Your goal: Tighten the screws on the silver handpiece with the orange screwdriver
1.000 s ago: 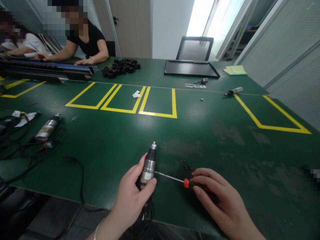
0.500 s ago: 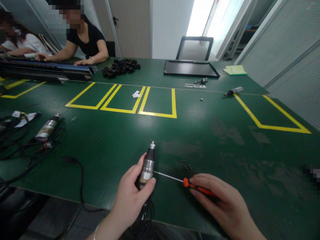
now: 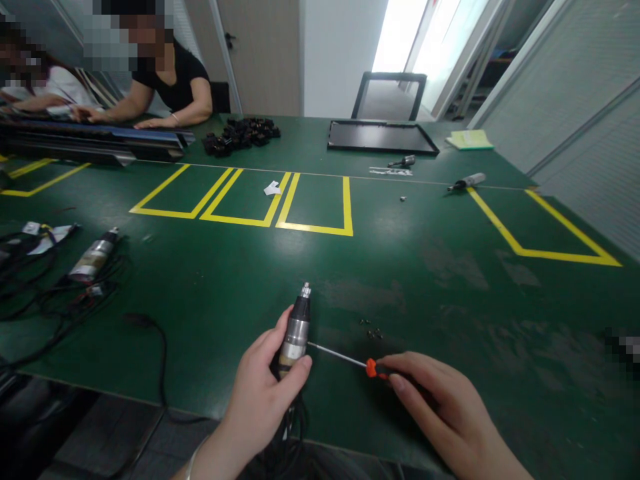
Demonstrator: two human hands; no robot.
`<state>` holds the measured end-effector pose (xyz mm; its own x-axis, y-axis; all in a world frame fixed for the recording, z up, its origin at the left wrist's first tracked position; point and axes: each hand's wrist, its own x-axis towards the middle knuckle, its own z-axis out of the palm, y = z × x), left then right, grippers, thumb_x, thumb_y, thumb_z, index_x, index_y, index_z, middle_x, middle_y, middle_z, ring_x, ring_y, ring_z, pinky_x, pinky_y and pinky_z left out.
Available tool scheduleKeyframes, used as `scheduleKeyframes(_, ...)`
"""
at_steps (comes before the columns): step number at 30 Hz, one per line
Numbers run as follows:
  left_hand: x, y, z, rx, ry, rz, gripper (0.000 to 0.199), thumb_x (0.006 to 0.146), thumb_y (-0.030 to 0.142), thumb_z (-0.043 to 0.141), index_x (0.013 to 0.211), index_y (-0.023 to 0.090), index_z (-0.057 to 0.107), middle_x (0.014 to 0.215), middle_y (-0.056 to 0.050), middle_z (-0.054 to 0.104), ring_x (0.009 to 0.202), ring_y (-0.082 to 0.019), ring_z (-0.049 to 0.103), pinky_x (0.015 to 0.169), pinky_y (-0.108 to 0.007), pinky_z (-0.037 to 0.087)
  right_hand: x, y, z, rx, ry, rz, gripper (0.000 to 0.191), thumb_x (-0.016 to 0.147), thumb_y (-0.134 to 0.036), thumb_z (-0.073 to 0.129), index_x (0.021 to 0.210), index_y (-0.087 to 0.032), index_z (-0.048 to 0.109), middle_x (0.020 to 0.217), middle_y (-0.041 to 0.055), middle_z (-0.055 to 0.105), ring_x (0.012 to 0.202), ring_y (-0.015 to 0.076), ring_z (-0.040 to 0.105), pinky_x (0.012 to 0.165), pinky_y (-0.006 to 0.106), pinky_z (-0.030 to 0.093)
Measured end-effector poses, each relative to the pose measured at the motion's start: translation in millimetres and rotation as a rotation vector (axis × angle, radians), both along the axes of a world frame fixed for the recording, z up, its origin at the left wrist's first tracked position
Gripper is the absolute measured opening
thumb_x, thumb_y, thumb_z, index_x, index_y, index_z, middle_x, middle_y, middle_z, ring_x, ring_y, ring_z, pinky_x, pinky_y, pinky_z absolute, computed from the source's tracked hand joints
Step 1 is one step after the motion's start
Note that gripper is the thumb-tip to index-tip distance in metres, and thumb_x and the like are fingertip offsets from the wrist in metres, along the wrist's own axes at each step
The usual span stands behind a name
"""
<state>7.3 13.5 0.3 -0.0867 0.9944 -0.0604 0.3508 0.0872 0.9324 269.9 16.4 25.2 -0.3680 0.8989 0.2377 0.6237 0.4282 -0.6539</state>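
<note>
An electric screwdriver (image 3: 298,330) with a silver and black body points away from me, its cable trailing below. My left hand (image 3: 267,387) is closed around its body, thumb on the near side. A red and black screwdriver (image 3: 371,367) lies in the fingers of my right hand (image 3: 440,403), which are closed on its handle. The thin shaft runs leftward, and its tip meets the right side of the silver body. Most of the handle is hidden by my fingers. Several tiny screws (image 3: 373,332) lie on the green table (image 3: 240,267) just beyond the shaft.
A second electric screwdriver (image 3: 95,255) lies among black cables (image 3: 30,333) on the left. Further back are a heap of black parts (image 3: 243,135), a black frame (image 3: 383,137), yellow notepaper (image 3: 470,139) and another tool (image 3: 467,181). Two people (image 3: 173,80) sit at the far left.
My right hand's fingers have shifted on the screwdriver handle, now covering more of it. The electric screwdriver and my left hand have stayed in place.
</note>
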Motion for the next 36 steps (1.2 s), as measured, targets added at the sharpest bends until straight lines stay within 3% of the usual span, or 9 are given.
scheduleKeyframes(13,0.0,0.1,0.6,-0.005,-0.002,-0.006,0.062,0.086,0.037,0.067,0.145,0.019,0.058,0.122,-0.009,0.073,0.111,-0.028,0.065,0.094,-0.037,0.048,2.9,5.1,-2.1,0.161,0.099,0.032,0.028,0.086,-0.012,0.072,0.108,-0.029,0.073,0.095,0.0027,0.075,0.086,0.0183,0.071,0.074,0.028,0.06)
scheduleKeyframes(24,-1.0,0.6,1.4,0.003,0.024,-0.021,0.062,0.086,0.037,0.066,0.145,0.019,0.058,0.116,-0.009,0.073,0.105,-0.028,0.066,0.088,-0.037,0.049,0.9,6.1,-9.3,0.117,0.065,0.008,0.024,0.089,-0.014,0.069,0.106,-0.031,0.075,0.106,0.0006,0.08,0.095,0.0166,0.076,0.084,0.023,0.061)
scheduleKeyframes(30,-0.3,0.6,1.0,0.014,0.025,-0.014,0.062,0.086,0.037,0.067,0.144,0.019,0.059,0.114,-0.009,0.074,0.105,-0.029,0.066,0.087,-0.037,0.049,-0.9,1.9,-7.9,0.026,0.064,-0.022,0.023,0.085,-0.018,0.075,0.105,-0.03,0.075,0.091,-0.0039,0.083,0.077,0.0136,0.079,0.071,0.017,0.062)
scheduleKeyframes(33,-0.4,0.3,1.8,0.01,0.021,-0.016,0.062,0.085,0.037,0.067,0.144,0.019,0.059,0.114,-0.009,0.074,0.104,-0.028,0.067,0.086,-0.036,0.05,-1.6,1.2,-5.5,0.016,0.036,-0.04,0.023,0.084,-0.025,0.077,0.106,-0.03,0.075,0.093,-0.0025,0.084,0.078,0.0155,0.079,0.07,0.02,0.062)
scheduleKeyframes(36,-0.2,0.1,2.6,0.004,0.017,-0.009,0.062,0.084,0.036,0.067,0.143,0.019,0.059,0.112,-0.009,0.074,0.103,-0.028,0.067,0.086,-0.036,0.05,0.1,0.1,-5.0,0.006,0.042,-0.07,0.016,0.094,-0.029,0.065,0.107,-0.03,0.074,0.094,-0.0007,0.083,0.081,0.0158,0.079,0.071,0.021,0.063)
